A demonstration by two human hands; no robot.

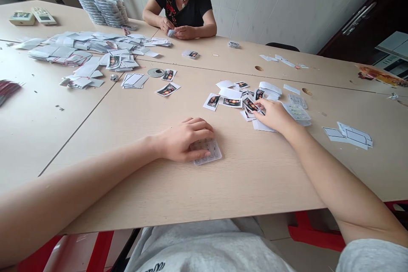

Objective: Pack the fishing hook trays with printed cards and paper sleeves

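My left hand (188,138) lies over a flat clear plastic case (214,155) on the table, with the fingers bent over its far side and the thumb across its top. Small dark curved pieces show through the case; their kind is hard to tell. Farther right, my right hand (274,114) reaches into a loose pile of cards and pinches a black printed card (250,103) between thumb and fingers. Other printed cards, such as one at the pile's left (212,101), lie around it, some face down. Several clear plastic cases (298,110) sit just beyond my right wrist.
Across the table a person (181,8) holds a small case in both hands. A big heap of white cards (86,46) spreads at the left, before stacked packs (103,9). A tape roll (156,72) lies mid-table. White bordered cards (355,136) are at the right.
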